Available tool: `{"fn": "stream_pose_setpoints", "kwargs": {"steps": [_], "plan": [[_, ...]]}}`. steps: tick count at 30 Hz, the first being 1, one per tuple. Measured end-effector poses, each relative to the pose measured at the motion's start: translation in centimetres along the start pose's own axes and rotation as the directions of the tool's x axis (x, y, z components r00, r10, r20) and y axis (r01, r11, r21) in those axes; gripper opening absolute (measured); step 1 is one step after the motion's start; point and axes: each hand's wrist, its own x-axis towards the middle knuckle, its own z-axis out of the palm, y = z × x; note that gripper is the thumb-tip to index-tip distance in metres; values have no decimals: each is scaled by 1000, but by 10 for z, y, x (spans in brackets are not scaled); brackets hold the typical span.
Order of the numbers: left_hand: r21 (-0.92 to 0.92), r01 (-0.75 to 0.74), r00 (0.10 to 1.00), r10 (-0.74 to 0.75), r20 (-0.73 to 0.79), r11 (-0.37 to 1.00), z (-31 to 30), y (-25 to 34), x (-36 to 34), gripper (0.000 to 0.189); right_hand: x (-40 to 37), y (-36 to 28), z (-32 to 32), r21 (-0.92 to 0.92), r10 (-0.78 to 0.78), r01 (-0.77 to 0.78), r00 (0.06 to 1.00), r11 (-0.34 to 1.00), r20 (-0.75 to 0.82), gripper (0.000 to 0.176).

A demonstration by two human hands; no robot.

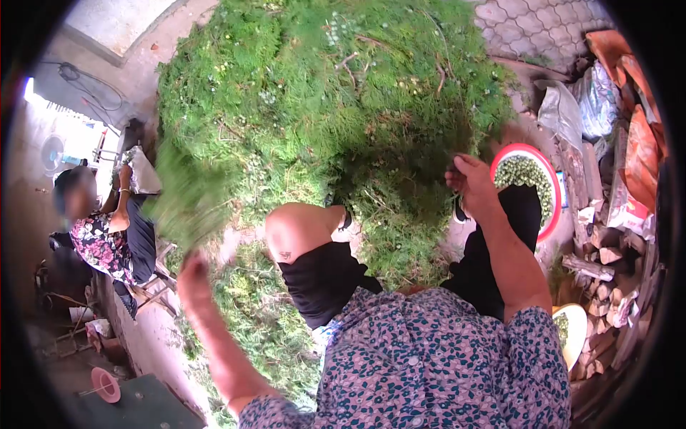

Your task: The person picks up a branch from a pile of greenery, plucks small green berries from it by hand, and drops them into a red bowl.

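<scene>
Sprig (187, 193), blurred, fills the left hand (193, 275) at eight o'clock; whether the right hand (470, 177), at two near the red-rimmed basin (520, 148), grips anything, I cannot tell.

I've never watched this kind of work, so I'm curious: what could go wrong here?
The red-rimmed basin of green berries sits beside the right knee, so a leg shift might tip it. The blurred leafy branch in the left hand seems to be swinging and might shed bits. Twigs in the pile could scratch the right hand.
</scene>
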Motion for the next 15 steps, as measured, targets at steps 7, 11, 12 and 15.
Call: {"fn": "stream_pose_setpoints", "kwargs": {"steps": [7, 11, 12, 15], "plan": [[-524, -19, 929, -180, -324, 851, -125, -186, 7, 29, 7, -11, -11, 26, -7, 10, 997, 1000, -82, 17], [-846, -93, 827, -432, -359, 525, -184, -258, -50, 29, 18, 7, -13, -28, 38, -42, 993, 999, -107, 17], [-901, -125, 799, -496, -340, 416, -188, -276, -57, 29, 19, 10, -14, -54, 57, -63, 993, 997, -106, 17], [-969, -240, 708, -672, -217, 61, -140, -275, -15, 30, 24, 18, -12, -155, 89, -102, 992, 983, -93, 23]]}}
